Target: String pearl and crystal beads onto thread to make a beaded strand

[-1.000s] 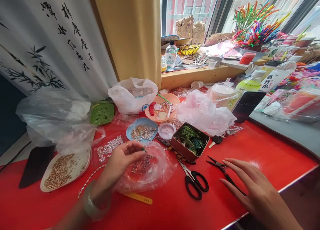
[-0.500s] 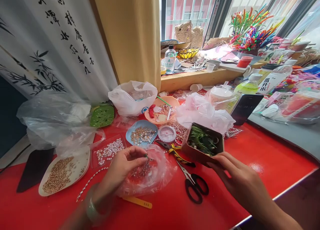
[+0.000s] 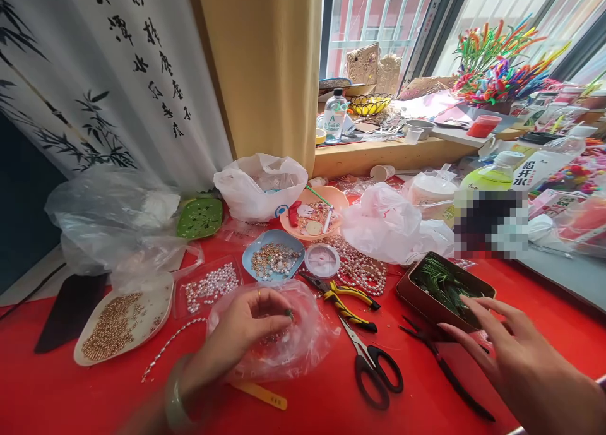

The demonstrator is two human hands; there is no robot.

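My left hand [image 3: 253, 321] is closed in a pinch on a small dark green piece [image 3: 288, 313], too small to make out. Below it lies a clear plastic bag [image 3: 307, 337] with small beads inside. My right hand [image 3: 511, 346] has its fingers apart at the near right edge of a brown rectangular box [image 3: 411, 290] full of green strands. Whether the fingertips touch the box I cannot tell. Black-handled pliers [image 3: 461, 384] lie beside this hand. Scissors [image 3: 374, 365] and yellow-and-black pliers [image 3: 353, 302] lie between my hands.
To the left are a plate of gold beads [image 3: 113, 327], a tray of pearls [image 3: 211, 288] and a bead string [image 3: 173, 343]. Farther back stand a blue dish [image 3: 255, 239], an orange plate [image 3: 341, 198] and plastic bags [image 3: 383, 220]. A bottle [image 3: 492, 173] stands at right.
The box has gone from tilted in my right hand to resting on the red table farther right, and those fingers have spread. The black-handled pliers now show. My left hand keeps its pinch.
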